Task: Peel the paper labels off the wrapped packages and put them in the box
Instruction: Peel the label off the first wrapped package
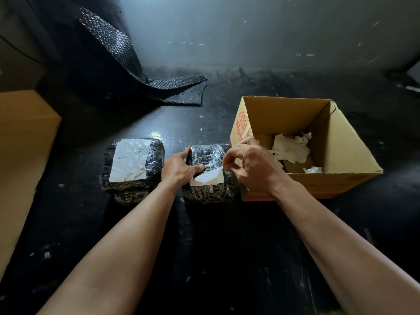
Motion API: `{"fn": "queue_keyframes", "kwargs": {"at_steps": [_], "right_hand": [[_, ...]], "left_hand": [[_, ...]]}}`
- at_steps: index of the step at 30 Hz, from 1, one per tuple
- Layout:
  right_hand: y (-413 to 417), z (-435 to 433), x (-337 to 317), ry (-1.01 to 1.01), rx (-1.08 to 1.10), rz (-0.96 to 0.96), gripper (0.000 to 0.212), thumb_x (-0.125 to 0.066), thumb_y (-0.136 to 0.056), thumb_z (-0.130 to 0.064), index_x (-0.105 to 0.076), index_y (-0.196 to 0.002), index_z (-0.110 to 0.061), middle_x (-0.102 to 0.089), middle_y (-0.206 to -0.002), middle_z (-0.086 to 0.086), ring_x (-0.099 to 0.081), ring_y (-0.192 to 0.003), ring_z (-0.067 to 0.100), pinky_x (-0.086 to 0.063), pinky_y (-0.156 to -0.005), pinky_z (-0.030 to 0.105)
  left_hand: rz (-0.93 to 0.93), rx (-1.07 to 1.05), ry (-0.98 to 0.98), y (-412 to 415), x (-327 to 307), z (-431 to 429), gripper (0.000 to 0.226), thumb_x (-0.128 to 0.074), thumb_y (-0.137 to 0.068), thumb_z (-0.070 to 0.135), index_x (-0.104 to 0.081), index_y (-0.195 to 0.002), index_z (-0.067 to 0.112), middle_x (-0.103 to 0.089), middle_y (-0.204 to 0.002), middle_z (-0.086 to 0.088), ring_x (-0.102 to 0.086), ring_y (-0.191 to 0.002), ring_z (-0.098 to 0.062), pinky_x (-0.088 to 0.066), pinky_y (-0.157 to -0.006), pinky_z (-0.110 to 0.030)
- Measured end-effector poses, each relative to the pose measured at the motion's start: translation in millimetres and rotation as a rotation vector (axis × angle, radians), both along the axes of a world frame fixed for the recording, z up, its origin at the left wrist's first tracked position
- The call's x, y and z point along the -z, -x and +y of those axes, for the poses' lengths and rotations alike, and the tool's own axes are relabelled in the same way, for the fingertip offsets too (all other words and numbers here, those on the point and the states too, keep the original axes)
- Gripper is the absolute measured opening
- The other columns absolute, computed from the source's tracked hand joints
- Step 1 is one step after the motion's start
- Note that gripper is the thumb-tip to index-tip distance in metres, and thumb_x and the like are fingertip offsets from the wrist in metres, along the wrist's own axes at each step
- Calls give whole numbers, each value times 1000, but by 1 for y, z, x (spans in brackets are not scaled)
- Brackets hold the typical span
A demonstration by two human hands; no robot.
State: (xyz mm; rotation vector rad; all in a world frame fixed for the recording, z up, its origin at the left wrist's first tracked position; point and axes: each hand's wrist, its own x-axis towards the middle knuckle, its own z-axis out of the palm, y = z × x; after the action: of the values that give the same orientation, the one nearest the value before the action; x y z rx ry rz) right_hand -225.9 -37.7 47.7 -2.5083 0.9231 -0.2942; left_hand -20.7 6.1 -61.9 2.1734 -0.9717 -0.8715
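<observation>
Two black plastic-wrapped packages lie on the dark floor. The left package (pixel 133 165) carries a whole white paper label (pixel 130 160) on top. On the right package (pixel 210 155) only a strip of white label (pixel 208 178) remains, near its front edge. My left hand (pixel 181 167) grips that package's left side, thumb across the top. My right hand (pixel 247 165) pinches the strip's upper right corner, lifting it. The open cardboard box (pixel 341 144) stands just right of this package and holds crumpled white label scraps (pixel 292 147).
A sheet of black bubble wrap (pixel 127 57) trails down the wall onto the floor behind the packages. A brown cardboard surface (pixel 20 144) fills the left edge. The floor around is dark and scuffed, with small bits of debris.
</observation>
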Motion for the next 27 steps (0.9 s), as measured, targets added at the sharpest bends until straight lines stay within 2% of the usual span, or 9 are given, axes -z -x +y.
{"fn": "queue_keyframes", "kwargs": {"at_steps": [8, 11, 17, 20, 21, 23, 24, 25, 27], "right_hand": [[5, 3, -1, -32, 26, -27, 13, -71, -86, -7, -78, -92, -16, -71, -95, -1, -43, -105, 13, -38, -83, 25], [4, 8, -5, -36, 29, -39, 12, -71, -87, -7, -78, -93, -14, -71, -95, -2, -43, -106, 13, -39, -85, 28], [7, 14, -10, -49, 65, -29, 14, -71, -85, -11, -78, -91, -22, -70, -98, -1, -44, -110, 12, -48, -93, 40], [9, 16, -11, -58, 80, -28, 13, -72, -86, -13, -78, -91, -24, -70, -99, 0, -43, -110, 11, -47, -95, 40], [9, 17, -12, -58, 81, -27, 12, -72, -86, -13, -78, -91, -23, -70, -99, 0, -43, -110, 12, -47, -95, 39], [10, 20, -14, -48, 80, -31, 11, -72, -87, -12, -78, -92, -20, -70, -94, -5, -43, -108, 13, -47, -93, 38], [11, 22, -16, -43, 82, -34, 10, -72, -87, -12, -79, -92, -18, -68, -90, -10, -43, -108, 13, -48, -91, 38], [12, 22, -18, -35, 90, -38, 10, -72, -87, -11, -79, -93, -17, -64, -87, -14, -44, -107, 13, -48, -90, 38], [15, 20, -23, -16, 114, -42, 11, -72, -87, -11, -79, -92, -18, -67, -89, -11, -45, -107, 13, -50, -88, 39]], "left_hand": [[13, -3, -1, 1, 1, 1, 89, -85, -75, 49, -43, -152, 34, -53, -150, -2, -55, -131, -25, -43, -99, -30], [16, -4, 0, 1, 1, 1, 90, -85, -76, 50, -42, -153, 33, -51, -152, -2, -54, -133, -24, -44, -102, -32], [9, 11, 19, 1, 2, 1, 90, -84, -77, 49, -41, -154, 31, -53, -150, -3, -54, -130, -23, -41, -93, -26], [13, 21, 16, -1, 4, 1, 90, -84, -77, 50, -41, -154, 31, -53, -150, -3, -54, -130, -21, -44, -98, -27], [19, 23, 16, -1, 5, 1, 90, -84, -77, 49, -40, -154, 30, -53, -149, -3, -57, -125, -18, -46, -92, -20], [36, 31, 16, -1, 5, 0, 87, -83, -81, 43, -40, -155, 28, -55, -146, -3, -57, -99, -6, -42, -63, -1], [53, 30, 18, 0, 4, 0, 85, -82, -82, 40, -39, -155, 27, -56, -145, -4, -53, -86, -2, -39, -53, 1], [63, 32, 14, 0, 4, 1, 84, -82, -83, 38, -39, -155, 26, -56, -145, -4, -51, -80, 0, -38, -53, 1], [45, 36, 21, -1, 3, 2, 84, -81, -84, 40, -39, -155, 26, -53, -149, -4, -60, -92, -5, -41, -67, -2]]}}
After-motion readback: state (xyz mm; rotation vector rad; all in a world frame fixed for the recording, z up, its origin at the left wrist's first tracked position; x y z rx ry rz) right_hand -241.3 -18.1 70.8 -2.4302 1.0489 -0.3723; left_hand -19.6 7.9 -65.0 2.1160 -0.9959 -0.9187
